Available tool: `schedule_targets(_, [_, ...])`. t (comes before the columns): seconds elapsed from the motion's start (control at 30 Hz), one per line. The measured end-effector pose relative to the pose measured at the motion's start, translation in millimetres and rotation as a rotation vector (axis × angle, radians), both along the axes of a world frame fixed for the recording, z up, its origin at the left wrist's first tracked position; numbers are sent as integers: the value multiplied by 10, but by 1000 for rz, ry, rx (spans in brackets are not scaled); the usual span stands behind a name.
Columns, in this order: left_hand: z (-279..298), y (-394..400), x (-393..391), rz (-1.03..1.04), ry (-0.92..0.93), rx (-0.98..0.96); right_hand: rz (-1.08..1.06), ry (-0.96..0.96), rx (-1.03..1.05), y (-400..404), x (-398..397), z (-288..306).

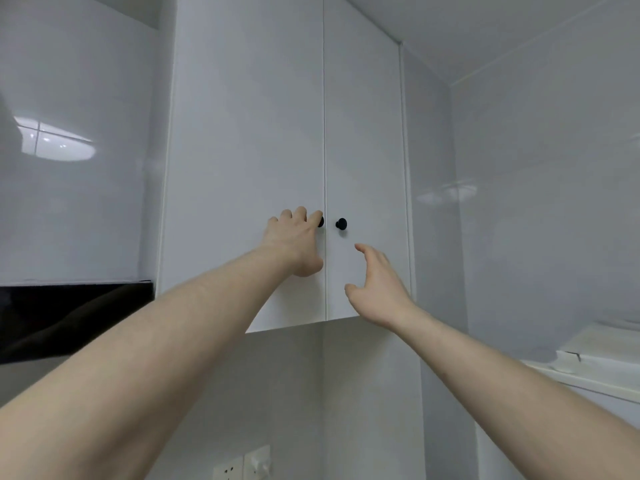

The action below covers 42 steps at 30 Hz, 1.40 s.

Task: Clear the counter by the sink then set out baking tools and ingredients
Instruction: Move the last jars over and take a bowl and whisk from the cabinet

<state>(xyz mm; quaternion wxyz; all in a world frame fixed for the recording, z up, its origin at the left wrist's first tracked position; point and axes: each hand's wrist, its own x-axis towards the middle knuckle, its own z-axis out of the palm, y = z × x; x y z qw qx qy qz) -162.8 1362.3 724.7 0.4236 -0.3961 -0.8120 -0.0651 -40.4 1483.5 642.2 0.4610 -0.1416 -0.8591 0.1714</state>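
Observation:
A white wall cupboard (249,133) with two tall doors fills the middle of the head view, both doors shut. Each door has a small black knob. My left hand (294,242) is raised to the left door, its fingers curled round the left knob (321,221), which is mostly hidden. The right knob (341,223) is bare. My right hand (375,285) hovers just below and right of that knob, fingers relaxed and spread, holding nothing and not touching the door.
A black range hood (69,317) juts out at the lower left. Glossy white wall panels surround the cupboard. A white appliance top (595,358) sits at the lower right. Wall sockets (242,465) show at the bottom.

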Motion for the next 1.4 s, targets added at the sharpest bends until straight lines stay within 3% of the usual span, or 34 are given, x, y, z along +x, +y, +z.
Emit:
schedule_targets(0.2, [0, 314, -65, 46, 45, 7, 8, -60, -67, 176, -411, -155])
schedule_targets(0.4, [54, 335, -63, -37, -38, 83, -3, -147, -132, 280, -714, -343])
schedule_targets(0.73, [120, 332, 236, -24, -170, 117, 106, 103, -364, 486, -649, -248])
schedule_targets(1.0, [40, 93, 947, -180, -255, 221, 149, 309, -628, 464, -220, 103])
schedule_targets(1.27, [-101, -347, 1510, -390, -248, 517, 291, 358, -648, 277, -51, 256])
schedule_targets(1.4, [-177, -698, 1753, -455, -175, 655, 321, 317, -534, 196, -52, 146])
